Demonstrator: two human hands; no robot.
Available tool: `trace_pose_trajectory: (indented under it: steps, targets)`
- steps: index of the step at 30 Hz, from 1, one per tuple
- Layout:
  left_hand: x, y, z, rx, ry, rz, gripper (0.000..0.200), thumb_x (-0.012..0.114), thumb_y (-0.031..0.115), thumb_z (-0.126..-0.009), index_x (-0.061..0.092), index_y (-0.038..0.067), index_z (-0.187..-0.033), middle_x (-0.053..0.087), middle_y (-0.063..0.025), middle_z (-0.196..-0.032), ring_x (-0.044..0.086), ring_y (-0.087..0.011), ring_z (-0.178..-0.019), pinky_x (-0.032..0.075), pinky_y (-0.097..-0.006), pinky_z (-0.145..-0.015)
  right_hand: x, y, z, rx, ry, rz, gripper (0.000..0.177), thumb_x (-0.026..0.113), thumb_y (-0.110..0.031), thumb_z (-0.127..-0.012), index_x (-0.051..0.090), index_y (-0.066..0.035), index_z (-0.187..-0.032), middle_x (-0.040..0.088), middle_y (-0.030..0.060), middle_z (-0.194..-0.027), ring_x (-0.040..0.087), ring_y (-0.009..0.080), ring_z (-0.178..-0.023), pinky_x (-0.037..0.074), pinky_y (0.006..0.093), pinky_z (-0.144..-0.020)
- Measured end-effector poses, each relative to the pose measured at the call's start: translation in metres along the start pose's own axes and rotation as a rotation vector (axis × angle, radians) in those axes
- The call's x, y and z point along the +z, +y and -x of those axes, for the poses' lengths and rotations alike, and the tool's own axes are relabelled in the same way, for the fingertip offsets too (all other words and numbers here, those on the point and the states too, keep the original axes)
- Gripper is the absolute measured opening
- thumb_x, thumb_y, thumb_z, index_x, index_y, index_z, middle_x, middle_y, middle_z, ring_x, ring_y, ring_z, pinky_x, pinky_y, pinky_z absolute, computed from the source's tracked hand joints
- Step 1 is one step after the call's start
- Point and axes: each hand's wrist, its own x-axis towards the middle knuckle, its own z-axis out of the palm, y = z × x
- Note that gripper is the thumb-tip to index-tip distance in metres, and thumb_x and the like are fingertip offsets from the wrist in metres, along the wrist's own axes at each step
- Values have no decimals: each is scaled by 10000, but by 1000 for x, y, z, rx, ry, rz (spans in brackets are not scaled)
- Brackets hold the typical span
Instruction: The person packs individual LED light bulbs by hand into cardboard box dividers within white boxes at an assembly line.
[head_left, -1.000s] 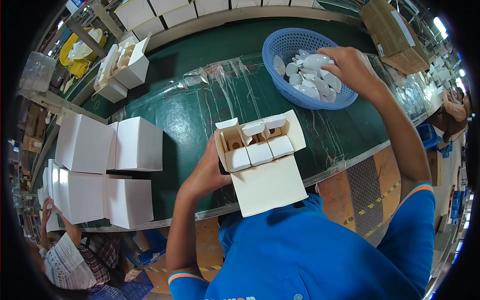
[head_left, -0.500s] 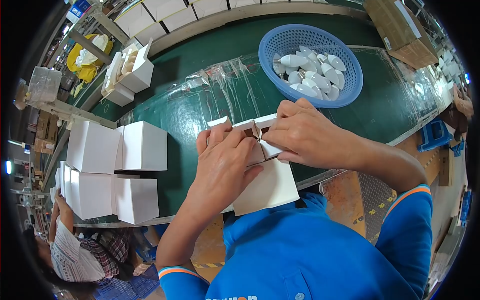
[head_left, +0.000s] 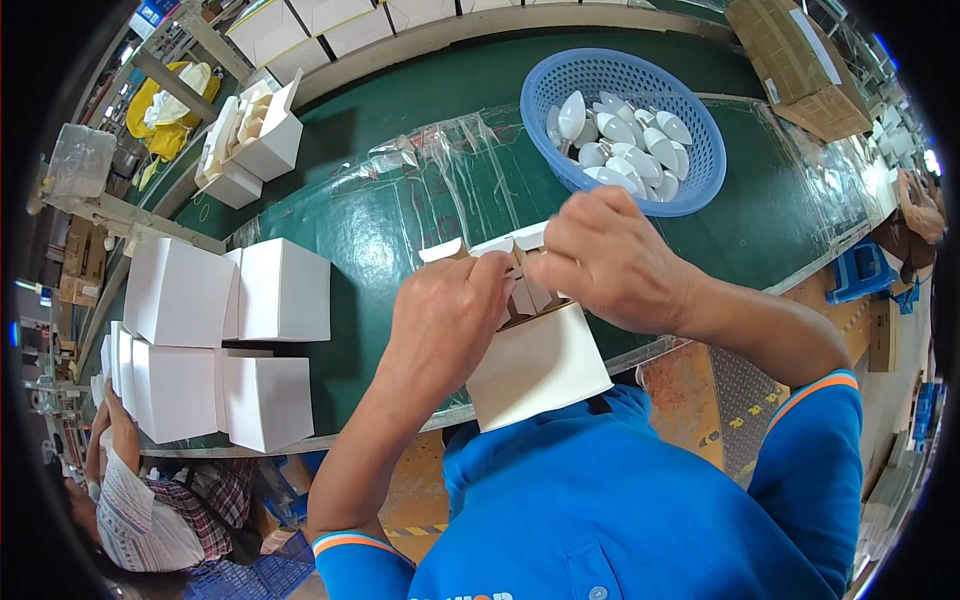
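Observation:
A white cardboard box (head_left: 540, 365) stands open at the table's front edge, against my blue shirt. Small white cartons with raised flaps (head_left: 493, 245) and brown insides show within it. My left hand (head_left: 445, 315) is closed over the box's left side, thumb and fingertips pinched near the middle. Across from it, my right hand (head_left: 610, 265) is curled above the right side, its fingertips almost meeting the left ones. A small white edge shows between them; what each pinch holds is hidden. Beyond my right hand sits a blue basket (head_left: 705, 125) of white candle-shaped bulbs (head_left: 635, 160).
More white boxes (head_left: 285, 290) stand at the left. An open box with brown inserts (head_left: 265, 130) lies at the back left. A brown carton (head_left: 800, 65) occupies the back right. At the lower left another person (head_left: 150, 510) handles white boxes. The green table (head_left: 370, 230) has tape strips on it.
Both hands have closed into pinches near each other over the box, and the right hand has risen slightly. More of the box's inside shows. One bulb in the basket has turned more upright.

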Motion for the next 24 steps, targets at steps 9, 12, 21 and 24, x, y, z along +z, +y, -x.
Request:
trace_pose_trajectory:
  steps: [9,12,21,24]
  targets:
    - [-4,2,2,127,-117,-146,163,637,120,-784,650,65,-937,511,-86,-950,626,-251,-809,518,-373,-661,3,-5,20,-69,-194,65,216,601,-157,-797,687,-80,-980,592,19,-1133,505,186,-1084,360,335,-872]
    - [-6,7,-1,183,-178,-201,219,621,141,-799,673,94,-1006,499,-79,-1020,568,-235,-926,507,-353,-732,-2,0,16,-43,-235,-71,189,602,-161,-817,685,-74,-964,600,8,-1093,490,175,-1091,356,325,-882]
    - [2,22,-9,228,-325,-311,268,592,125,-806,665,151,-1062,508,-86,-1053,542,-229,-939,493,-381,-737,-12,3,10,-125,-261,148,95,603,-134,-743,662,-66,-773,562,5,-798,517,179,-893,386,321,-773]
    - [1,24,-13,217,-342,-297,237,608,131,-797,654,123,-1030,533,-95,-1026,571,-247,-926,503,-388,-682,-9,3,13,-76,-259,61,82,604,-161,-742,632,-85,-732,548,10,-762,519,182,-864,385,333,-726]
